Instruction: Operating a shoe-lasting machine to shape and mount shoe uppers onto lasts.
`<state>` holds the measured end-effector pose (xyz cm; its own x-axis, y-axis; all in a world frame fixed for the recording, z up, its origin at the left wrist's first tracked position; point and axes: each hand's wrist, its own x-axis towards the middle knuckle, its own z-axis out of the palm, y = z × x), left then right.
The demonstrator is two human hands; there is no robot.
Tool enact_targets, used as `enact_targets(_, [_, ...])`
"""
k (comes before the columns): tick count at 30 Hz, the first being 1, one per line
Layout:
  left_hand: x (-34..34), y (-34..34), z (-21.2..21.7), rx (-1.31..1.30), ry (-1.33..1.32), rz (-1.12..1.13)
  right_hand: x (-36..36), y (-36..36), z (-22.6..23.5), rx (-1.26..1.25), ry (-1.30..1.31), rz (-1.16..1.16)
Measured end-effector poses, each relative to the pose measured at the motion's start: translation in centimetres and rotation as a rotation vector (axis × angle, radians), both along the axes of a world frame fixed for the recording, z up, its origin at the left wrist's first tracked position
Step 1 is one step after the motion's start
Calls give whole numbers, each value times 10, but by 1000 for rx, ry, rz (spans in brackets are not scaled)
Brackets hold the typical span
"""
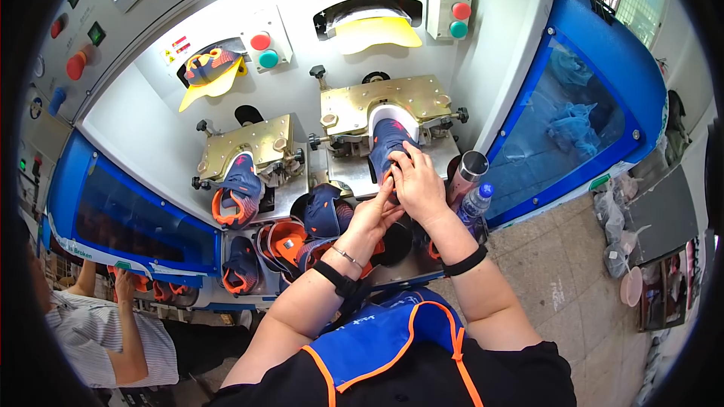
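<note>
A dark blue sneaker points toe-first into the white-lined notch of the right brass-coloured clamp plate. Both hands are at its heel end. My right hand curls over the shoe's near side, fingers on its upper. Against the heel, my left hand has its fingers bent around the shoe's lower edge. A second sneaker, dark blue with an orange lining, sits with its toe in the left clamp plate, untouched by either hand. My hands partly hide the held shoe's opening.
Several more sneakers lie along the front ledge. A metal tumbler and a blue-capped bottle stand beside my right forearm. Button boxes and yellow-flapped openings are on the back wall. Another person works at the left.
</note>
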<state>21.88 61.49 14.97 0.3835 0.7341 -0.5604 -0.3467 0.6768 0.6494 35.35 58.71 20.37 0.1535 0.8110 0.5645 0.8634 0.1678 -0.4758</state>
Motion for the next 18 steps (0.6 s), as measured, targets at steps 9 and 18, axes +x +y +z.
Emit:
enact_targets(9, [2, 0, -3, 75, -1, 20, 8, 2, -16, 24, -2, -7])
enact_targets(18, [-33, -4, 5, 33, 20, -181, 0, -16, -5, -8, -102, -88])
